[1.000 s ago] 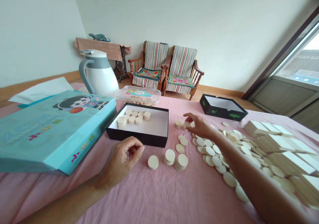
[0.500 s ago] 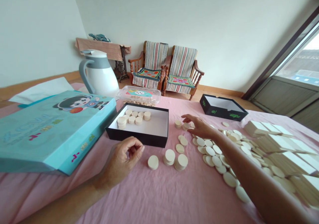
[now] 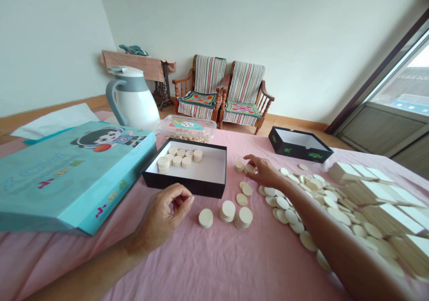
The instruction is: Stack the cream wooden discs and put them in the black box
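Note:
My right hand (image 3: 263, 170) reaches over a small stack of wooden discs (image 3: 249, 169), index finger stretched past it and thumb on the near side, fingers apart. Another disc stack (image 3: 239, 166) stands just left of it. My left hand (image 3: 169, 209) rests on the cloth before the black box (image 3: 187, 187), its fingers curled in with nothing visible in them. Inside that box, several disc stacks (image 3: 187, 162) stand on the left side. Between my hands are three more stacks, one of them a tall stack (image 3: 228, 211), and a few loose discs (image 3: 241, 199).
Loose discs (image 3: 291, 215) spread under my right forearm, beside rows of stacked rectangular pieces (image 3: 378, 191). A second black box (image 3: 301, 151) sits at the back right. To the left are a turquoise box (image 3: 67, 171), a thermos jug (image 3: 136, 102) and a clear plastic container (image 3: 187, 129).
My right hand has shifted slightly left and lower, around the small disc stack, which has moved a little left. My left hand stays where it was.

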Demonstrator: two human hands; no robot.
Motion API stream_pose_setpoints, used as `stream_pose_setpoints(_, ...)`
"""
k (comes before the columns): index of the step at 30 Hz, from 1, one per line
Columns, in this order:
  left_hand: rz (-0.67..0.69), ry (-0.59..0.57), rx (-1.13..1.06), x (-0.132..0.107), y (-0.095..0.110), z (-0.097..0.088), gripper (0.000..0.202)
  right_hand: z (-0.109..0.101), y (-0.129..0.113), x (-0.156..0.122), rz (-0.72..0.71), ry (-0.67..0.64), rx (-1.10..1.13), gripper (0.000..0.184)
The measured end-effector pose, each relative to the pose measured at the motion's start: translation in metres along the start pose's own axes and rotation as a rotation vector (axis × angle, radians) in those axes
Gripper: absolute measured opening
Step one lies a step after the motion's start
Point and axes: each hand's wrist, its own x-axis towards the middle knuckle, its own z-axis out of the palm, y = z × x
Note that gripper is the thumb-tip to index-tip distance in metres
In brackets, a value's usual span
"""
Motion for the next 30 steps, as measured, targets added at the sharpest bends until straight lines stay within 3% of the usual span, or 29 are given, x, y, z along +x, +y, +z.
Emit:
stream_pose_setpoints(6,0.003,0.005,0.003,0.0,0.0,-0.001,0.019,0.001,0.002,0.0,0.035,0.029,-0.02,0.047)
stream_pose_setpoints(9,0.02,0.02,0.015,0.0,0.001,-0.001,0.017,-0.007,0.001,-0.012,0.025,0.122,0.046,0.044)
stream_pose_setpoints(12,0.085,0.079,0.028,-0.001,0.003,-0.002,0.013,-0.018,-0.01,-0.04,0.065,0.25,0.075,0.031)
stream_pose_setpoints(15,0.202,0.136,0.056,-0.005,0.011,-0.002,0.008,-0.026,-0.027,-0.079,0.078,0.257,0.063,0.027)
stream_pose_setpoints(19,0.356,0.076,0.153,-0.002,0.037,-0.004,0.01,-0.028,-0.042,-0.122,0.054,0.299,0.028,0.022)
stream_pose_setpoints(23,0.545,-0.026,0.307,0.026,0.072,-0.002,0.013,-0.025,-0.05,-0.139,-0.023,0.315,-0.044,0.019)
stream_pose_setpoints(26,0.643,-0.21,0.483,0.063,0.094,0.01,0.018,-0.022,-0.057,-0.142,-0.066,0.29,-0.092,0.02)
stream_pose_setpoints(30,0.599,-0.421,0.73,0.118,0.11,0.044,0.023,-0.018,-0.06,-0.146,-0.122,0.23,-0.104,0.02)
